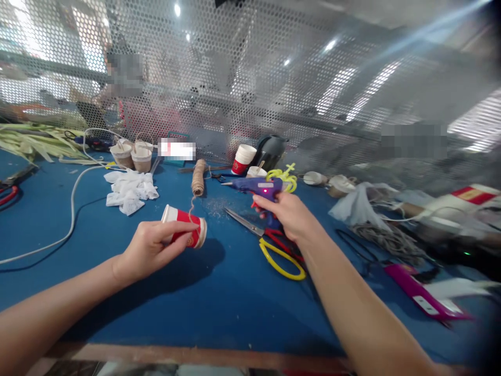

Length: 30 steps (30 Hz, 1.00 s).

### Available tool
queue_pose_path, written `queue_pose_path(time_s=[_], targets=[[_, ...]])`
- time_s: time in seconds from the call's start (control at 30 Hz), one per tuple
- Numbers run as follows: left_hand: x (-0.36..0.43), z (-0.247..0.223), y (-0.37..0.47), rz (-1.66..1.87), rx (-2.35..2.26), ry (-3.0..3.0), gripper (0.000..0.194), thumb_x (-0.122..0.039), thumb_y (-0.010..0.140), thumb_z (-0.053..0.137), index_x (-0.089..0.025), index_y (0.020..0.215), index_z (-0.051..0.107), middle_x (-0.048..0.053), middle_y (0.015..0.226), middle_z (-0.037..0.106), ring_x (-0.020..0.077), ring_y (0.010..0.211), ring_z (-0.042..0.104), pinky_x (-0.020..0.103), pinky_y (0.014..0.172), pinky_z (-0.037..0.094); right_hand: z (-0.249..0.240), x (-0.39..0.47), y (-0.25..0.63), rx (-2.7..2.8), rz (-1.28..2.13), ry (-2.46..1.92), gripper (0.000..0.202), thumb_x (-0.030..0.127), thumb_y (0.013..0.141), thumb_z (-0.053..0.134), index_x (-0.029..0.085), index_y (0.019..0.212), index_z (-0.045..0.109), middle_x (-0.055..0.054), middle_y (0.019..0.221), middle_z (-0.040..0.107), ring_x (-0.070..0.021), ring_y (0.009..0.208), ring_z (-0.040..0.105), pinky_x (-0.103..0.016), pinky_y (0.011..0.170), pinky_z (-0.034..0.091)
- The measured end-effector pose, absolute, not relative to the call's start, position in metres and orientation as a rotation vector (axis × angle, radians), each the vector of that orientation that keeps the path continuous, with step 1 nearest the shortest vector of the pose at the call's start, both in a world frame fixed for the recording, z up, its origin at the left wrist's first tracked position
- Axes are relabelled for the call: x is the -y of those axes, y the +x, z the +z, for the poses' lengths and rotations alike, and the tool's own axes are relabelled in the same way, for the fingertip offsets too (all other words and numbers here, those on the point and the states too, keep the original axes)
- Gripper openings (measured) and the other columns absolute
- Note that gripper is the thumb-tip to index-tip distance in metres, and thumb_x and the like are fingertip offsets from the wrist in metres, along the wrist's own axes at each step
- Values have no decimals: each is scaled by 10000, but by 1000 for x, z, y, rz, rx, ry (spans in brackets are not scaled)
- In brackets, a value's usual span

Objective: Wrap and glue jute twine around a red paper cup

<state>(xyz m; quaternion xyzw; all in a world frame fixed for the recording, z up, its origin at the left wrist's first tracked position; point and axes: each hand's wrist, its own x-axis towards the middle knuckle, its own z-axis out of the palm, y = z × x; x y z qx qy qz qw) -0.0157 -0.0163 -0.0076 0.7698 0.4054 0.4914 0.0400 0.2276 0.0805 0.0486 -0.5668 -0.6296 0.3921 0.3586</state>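
Left hand (pixel 151 248) grips a red paper cup (pixel 183 233) on its side just above the blue tabletop (pixel 219 303), fingers curled round it, thin twine (pixel 191 204) running from the cup up to the twine spool (pixel 198 177) behind. Scissors (pixel 270 245) with yellow handles lie on the tabletop between the two hands, just under the right one. Right hand (pixel 287 214) is closed on a purple glue gun (pixel 260 186), nozzle pointing left, lifted off the tabletop.
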Motion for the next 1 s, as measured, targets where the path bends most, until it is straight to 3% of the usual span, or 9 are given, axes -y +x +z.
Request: queue_pose_path(time_s=[0.17,0.3,0.4,0.5,0.63,0.7,0.77,0.83,1.0], targets=[[15,-9,-17,1551,-1245,2321,164,-170,766,553,-109,846,683,-4,504,627,43,376,458,128,405,382,18,-126,228,1595,874,-1773,293,284,840,465,159,576,487,-3,512,539,-55,394,448,-185,416,397],[16,-9,-17,1547,-1226,2407,160,-177,768,558,-125,859,679,8,556,657,50,403,497,131,426,397,2,-141,224,1633,767,-1923,294,324,792,540,168,545,508,0,388,475,-119,392,502,-232,419,394],[17,-9,-17,1540,-1203,2477,153,-183,781,547,-145,861,671,8,579,670,59,436,529,138,453,415,5,-140,219,1707,667,-1944,215,273,734,615,148,563,576,-50,434,534,-188,526,576,-270,492,404],[18,-9,-17,1533,-1198,2511,155,-177,779,550,-144,876,666,10,580,669,60,436,529,141,449,412,17,-125,208,1804,631,-1858,165,265,754,599,136,661,640,-100,617,629,-225,725,600,-300,622,417],[19,-9,-16,1510,-1169,2517,161,-157,777,546,-128,880,667,27,601,674,64,456,543,142,467,418,28,-89,176,2031,938,-1550,411,516,808,452,198,730,701,-49,778,682,-164,747,595,-283,715,433],[19,-8,-15,1496,-1170,2520,163,-161,779,540,-127,872,670,21,580,665,63,449,533,143,464,412,28,-72,160,2057,1467,-1083,475,553,820,393,192,807,703,-54,871,681,-157,826,588,-299,788,425],[20,-8,-13,1473,-1191,2494,163,-167,777,541,-126,859,675,11,550,651,59,427,512,143,451,401,27,-62,149,1903,1694,-853,361,505,767,525,188,804,693,-43,853,675,-146,839,580,-300,816,415],[21,-8,-12,1441,-1204,2420,169,-164,773,540,-120,866,675,1,528,641,54,409,490,139,439,393,28,-56,146,1717,1712,-809,224,401,680,662,186,743,680,-21,820,666,-130,816,573,-287,817,409],[24,-2,-8,1371,-1261,2051,221,-202,781,529,-127,947,655,33,723,700,77,513,556,154,489,442,41,-42,163,1586,1539,-824,122,295,667,684,184,704,652,8,771,645,-100,765,559,-279,824,400]])
